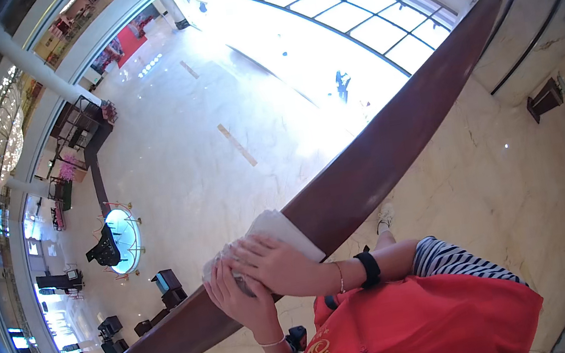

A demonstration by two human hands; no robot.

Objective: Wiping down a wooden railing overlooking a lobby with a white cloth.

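A long brown handrail (pixel 363 182), which looks like polished wood, crosses diagonally in front of me and bends with the lens. Folded over its top is a white cloth (pixel 287 229). My left hand (pixel 242 297) grips the near-left end of the cloth against the rail, its fingers curled over the far edge. My right hand (pixel 281 265) lies flatter on the same cloth, and its fingers overlap those of my left. The cloth is bunched at the fingertips and spreads out smoother to the right of my right hand. Part of it is hidden under both hands.
Far below lies a pale marble floor (pixel 197 182). On it stand a black grand piano (pixel 104 248) beside a lit round platform (pixel 125 240), dark cabinets (pixel 168 285) and a lectern-like stand (pixel 545 99). Large bright windows (pixel 381 35) fill the upper right. My red apron (pixel 414 325) hangs close to the rail.
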